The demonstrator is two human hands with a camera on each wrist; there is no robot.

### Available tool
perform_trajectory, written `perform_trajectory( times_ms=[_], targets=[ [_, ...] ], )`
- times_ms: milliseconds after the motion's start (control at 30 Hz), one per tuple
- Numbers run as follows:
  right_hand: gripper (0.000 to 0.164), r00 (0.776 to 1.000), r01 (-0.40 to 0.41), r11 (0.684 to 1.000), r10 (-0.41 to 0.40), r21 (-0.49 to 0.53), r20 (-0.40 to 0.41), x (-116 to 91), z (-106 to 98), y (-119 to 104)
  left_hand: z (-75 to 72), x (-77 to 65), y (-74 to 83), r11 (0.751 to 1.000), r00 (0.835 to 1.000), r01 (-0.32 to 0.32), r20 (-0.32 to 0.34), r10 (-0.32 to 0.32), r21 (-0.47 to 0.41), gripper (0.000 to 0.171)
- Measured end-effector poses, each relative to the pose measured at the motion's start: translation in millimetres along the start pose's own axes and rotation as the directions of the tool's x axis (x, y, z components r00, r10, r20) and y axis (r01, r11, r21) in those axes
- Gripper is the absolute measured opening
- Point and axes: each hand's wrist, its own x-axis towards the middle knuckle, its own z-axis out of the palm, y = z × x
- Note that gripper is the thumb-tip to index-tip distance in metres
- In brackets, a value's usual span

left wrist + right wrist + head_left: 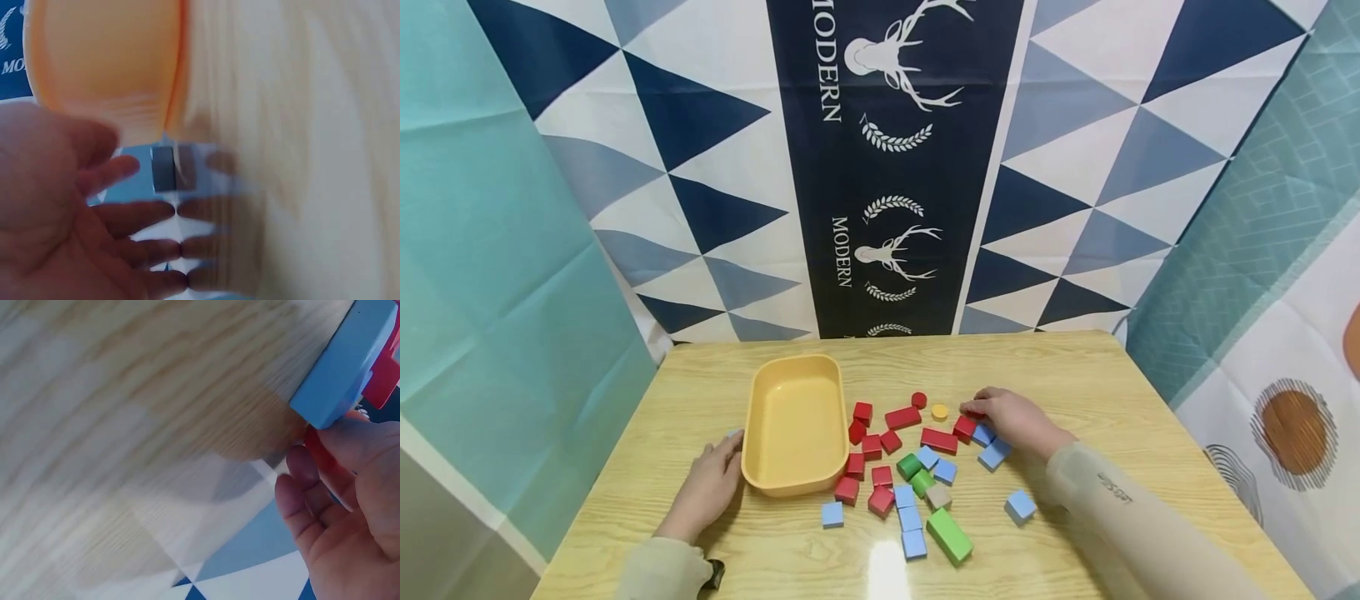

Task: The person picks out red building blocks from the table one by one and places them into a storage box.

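Note:
A yellow plastic bin (795, 487) stands on the left part of the table. My left hand (709, 483) rests beside its left wall with the fingers loosely extended. Just beyond those fingertips is a small bluish-grey block (164, 169), apart from them in the left wrist view. At the right of the scattered blocks, my right hand (1017, 423) pinches a red block (319, 450) between thumb and fingers; its shape is mostly hidden. Close to the right thumb lie a long blue block (344, 362) and another red block (965, 428).
Several red blocks (871, 447) lie right of the bin. Nearer the front are blue blocks (909, 518), a long green block (950, 537), green cylinders (909, 465) and a tan block (937, 497). A yellow disc (939, 412) sits toward the back. Patterned cloth (722, 167) hangs behind the table.

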Motion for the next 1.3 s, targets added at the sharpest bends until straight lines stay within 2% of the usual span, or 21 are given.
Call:
perform_trajectory(
  times_ms=[167,267,333,433,567,633,700,767,833,967,1167,1300],
  targets=[
    [0.017,0.999,-0.035,0.997,0.035,0.071,0.002,6,-2,-5,-4.5,-2.4,12.1,0.981,0.995,0.086,-0.033,-0.093,-0.174,0.068],
    [0.014,0.998,-0.046,0.987,0.053,0.154,-0.046,16,-12,-20,-4.6,-4.5,22.0,0.969,0.994,0.081,-0.05,-0.095,-0.234,0.071],
    [0.016,0.994,-0.028,0.977,0.049,0.213,-0.095,25,-23,-41,-3.2,-5.8,26.5,0.964,0.995,0.068,-0.057,-0.086,-0.256,0.066],
    [0.02,0.989,0.022,0.948,0.025,0.316,-0.146,41,-38,-84,1.7,-6.0,28.4,0.972,0.99,0.052,-0.118,-0.081,-0.231,0.054],
    [0.024,0.982,0.141,0.905,-0.076,0.401,-0.173,61,-47,-142,13.5,-1.7,27.5,0.968,0.972,0.05,-0.212,-0.104,-0.246,0.045],
    [0.025,0.977,0.192,0.9,-0.136,0.391,-0.166,69,-46,-164,21.0,0.9,25.2,0.951,0.971,0.046,-0.21,-0.114,-0.307,0.046],
    [0.024,0.97,0.233,0.907,-0.192,0.35,-0.148,75,-41,-181,28.1,2.1,21.4,0.915,0.978,0.053,-0.165,-0.129,-0.4,0.049],
    [0.023,0.972,0.233,0.919,-0.212,0.317,-0.097,78,-33,-192,33.8,1.8,17.1,0.879,0.985,0.064,-0.11,-0.131,-0.472,0.053],
    [0.023,0.976,0.218,0.931,-0.214,0.293,-0.043,78,-23,-199,38.0,1.2,13.4,0.85,0.99,0.063,-0.076,-0.12,-0.522,0.057],
    [0.024,0.983,0.164,0.943,-0.181,0.29,0.034,75,-8,-204,41.7,-0.1,8.9,0.84,0.994,0.039,-0.068,-0.089,-0.541,0.059],
    [0.023,0.983,0.166,0.937,-0.181,0.308,0.021,72,-7,-198,39.9,1.1,7.7,0.84,0.993,0.014,-0.093,-0.077,-0.542,0.057],
    [0.023,0.99,0.142,0.946,-0.141,0.291,-0.027,71,-17,-180,40.6,2.8,7.7,0.834,0.993,0.015,-0.087,-0.075,-0.552,0.06]
  ],
)
